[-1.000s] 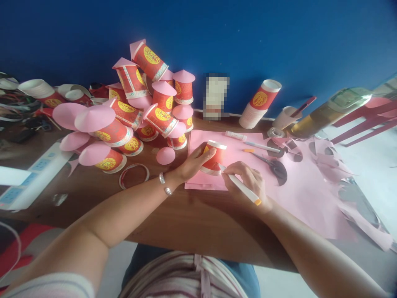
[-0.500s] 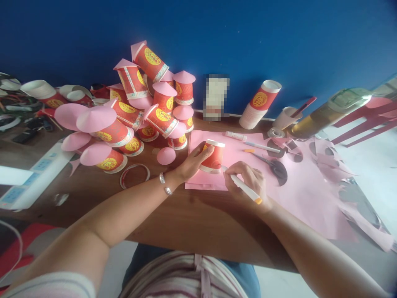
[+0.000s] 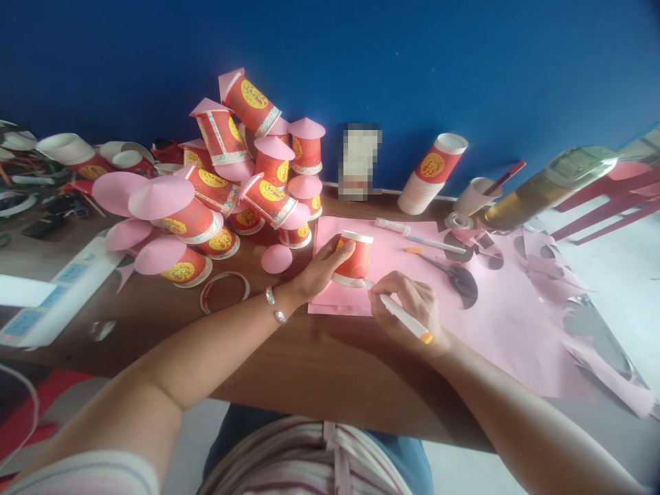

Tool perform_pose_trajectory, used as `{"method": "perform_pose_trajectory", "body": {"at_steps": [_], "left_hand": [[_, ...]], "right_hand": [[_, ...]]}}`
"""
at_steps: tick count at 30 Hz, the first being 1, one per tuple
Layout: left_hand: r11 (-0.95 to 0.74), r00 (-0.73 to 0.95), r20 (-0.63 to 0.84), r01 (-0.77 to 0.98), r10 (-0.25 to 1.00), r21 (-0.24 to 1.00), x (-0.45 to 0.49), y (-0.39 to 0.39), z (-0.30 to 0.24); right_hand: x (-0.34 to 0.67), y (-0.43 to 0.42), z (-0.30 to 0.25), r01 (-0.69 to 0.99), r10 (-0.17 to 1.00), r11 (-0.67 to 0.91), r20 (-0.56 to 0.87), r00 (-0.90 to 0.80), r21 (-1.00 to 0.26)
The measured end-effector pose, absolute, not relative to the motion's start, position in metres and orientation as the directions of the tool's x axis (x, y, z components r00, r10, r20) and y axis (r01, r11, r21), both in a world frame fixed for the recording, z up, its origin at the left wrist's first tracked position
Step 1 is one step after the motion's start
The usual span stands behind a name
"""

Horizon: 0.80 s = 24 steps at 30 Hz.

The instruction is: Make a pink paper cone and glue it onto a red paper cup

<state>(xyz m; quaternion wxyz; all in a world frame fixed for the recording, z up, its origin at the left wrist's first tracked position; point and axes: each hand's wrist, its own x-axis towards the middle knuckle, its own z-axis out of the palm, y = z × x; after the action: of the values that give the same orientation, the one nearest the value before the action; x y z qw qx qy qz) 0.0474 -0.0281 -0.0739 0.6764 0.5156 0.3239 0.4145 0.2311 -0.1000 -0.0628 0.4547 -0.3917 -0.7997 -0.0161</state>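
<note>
A red paper cup (image 3: 358,260) stands with its white rim up on a pink paper sheet (image 3: 330,302). Wrapped round its left side is my left hand (image 3: 328,267), the thumb across the front. My right hand (image 3: 407,302) is closed on a white marker pen (image 3: 405,317) with an orange end. The pen's tip touches or nearly touches the cup's lower right edge. Right of the cup, scissors (image 3: 454,278) lie on the pink paper, near a capped marker (image 3: 392,226) and a slim white pen (image 3: 436,244).
Red cups with pink paper cones (image 3: 271,196) are piled at left. A tape ring (image 3: 224,292) and a power strip (image 3: 56,292) lie nearer. A stack of cups (image 3: 427,172) leans at the back beside a gold bottle (image 3: 541,185). Paper scraps (image 3: 557,268) cover the right side.
My right hand and the marker pen have shifted slightly left along the cup's lower edge. My left hand and the cup have hardly moved.
</note>
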Motion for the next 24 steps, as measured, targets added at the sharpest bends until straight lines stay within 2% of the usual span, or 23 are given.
{"method": "perform_pose_trajectory", "body": {"at_steps": [11, 18, 24], "left_hand": [[0.121, 0.444, 0.008, -0.261, 0.896, 0.958, 0.049, -0.027, -0.078], [0.114, 0.447, 0.012, -0.254, 0.895, 0.960, 0.049, -0.026, -0.081], [0.137, 0.439, 0.000, -0.281, 0.899, 0.950, 0.049, -0.026, -0.080]], "right_hand": [[0.231, -0.102, -0.065, 0.603, 0.593, 0.729, 0.739, -0.319, -0.325], [0.230, -0.104, -0.055, 0.488, 0.528, 0.813, 0.755, -0.389, -0.318], [0.228, -0.104, -0.055, 0.491, 0.522, 0.814, 0.760, -0.386, -0.309]]}}
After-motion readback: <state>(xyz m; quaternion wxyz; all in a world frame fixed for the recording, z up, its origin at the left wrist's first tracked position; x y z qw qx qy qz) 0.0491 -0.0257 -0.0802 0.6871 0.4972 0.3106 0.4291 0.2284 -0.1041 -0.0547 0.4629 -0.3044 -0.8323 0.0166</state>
